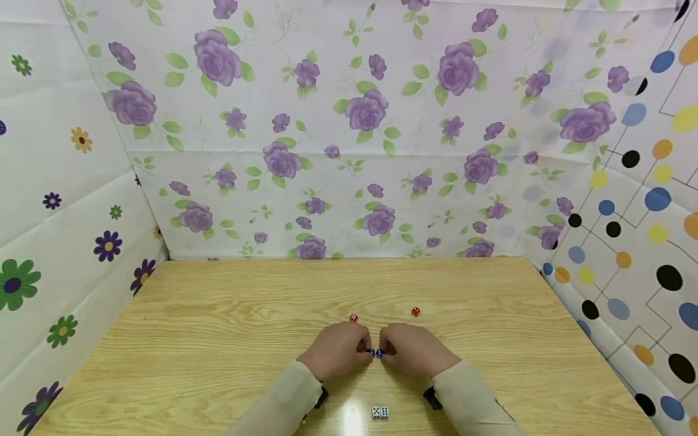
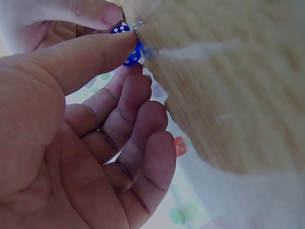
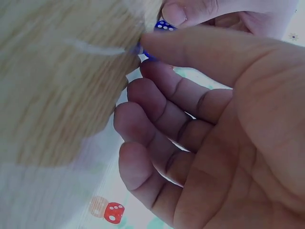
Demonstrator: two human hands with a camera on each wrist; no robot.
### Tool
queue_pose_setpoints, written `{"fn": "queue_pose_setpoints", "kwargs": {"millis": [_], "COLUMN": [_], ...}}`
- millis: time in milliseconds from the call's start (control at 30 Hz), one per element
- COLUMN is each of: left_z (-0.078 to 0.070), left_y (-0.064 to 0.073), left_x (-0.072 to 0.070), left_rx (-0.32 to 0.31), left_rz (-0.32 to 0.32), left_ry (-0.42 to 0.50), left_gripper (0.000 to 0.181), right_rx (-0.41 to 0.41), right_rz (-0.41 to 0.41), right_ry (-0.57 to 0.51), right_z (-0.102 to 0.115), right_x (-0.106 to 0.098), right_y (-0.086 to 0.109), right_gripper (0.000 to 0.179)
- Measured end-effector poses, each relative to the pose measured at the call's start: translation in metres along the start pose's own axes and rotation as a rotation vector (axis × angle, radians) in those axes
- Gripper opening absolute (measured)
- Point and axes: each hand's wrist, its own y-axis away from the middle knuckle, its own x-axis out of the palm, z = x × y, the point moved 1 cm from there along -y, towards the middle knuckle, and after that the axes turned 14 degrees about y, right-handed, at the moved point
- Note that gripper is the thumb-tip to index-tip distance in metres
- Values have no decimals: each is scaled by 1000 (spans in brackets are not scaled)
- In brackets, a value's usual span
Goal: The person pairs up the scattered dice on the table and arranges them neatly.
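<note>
Between the thumb and forefinger of my left hand is a small blue die with white pips. My right hand pinches a second blue die the same way. Both hands meet low over the middle of the table, the two dice nearly side by side with a narrow gap in the head view. In the left wrist view, the left thumb partly covers its die. One red die lies just beyond the left knuckles; another red die sits beyond the right hand.
Two white dice stand side by side near the front of the wooden table, between the forearms. A floral cloth hangs behind the table, with patterned cloths along the left and right sides.
</note>
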Motion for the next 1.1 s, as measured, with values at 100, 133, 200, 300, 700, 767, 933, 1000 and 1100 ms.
{"fn": "queue_pose_setpoints", "kwargs": {"millis": [100,133,200,300,700,767,933,1000,1100], "left_z": [0,0,0,-1,-4,-3,-1,-1,-2], "left_y": [0,0,0,0,-1,-1,-2,-1,-1], "left_x": [0,0,0,0,1,2,3,3,4], "left_rx": [0,-1,-1,2,29,32,32,32,30], "left_rz": [-1,0,1,3,-1,-2,-3,-3,-5], "left_ry": [4,8,11,13,9,1,-11,-13,-19], "left_gripper": [9,9,9,8,6,7,7,8,8], "right_rx": [-9,-11,-17,-21,-15,-18,-22,-22,-25], "right_rz": [4,-1,-17,-36,-24,-23,-11,-8,-1], "right_ry": [-6,-5,3,10,-13,-19,-40,-48,-52], "right_z": [0,0,1,1,2,2,1,1,0], "right_x": [0,1,1,1,0,0,1,1,2], "right_y": [0,-1,-1,-1,0,0,0,0,-1], "right_gripper": [12,12,12,11,9,9,9,9,9]}}
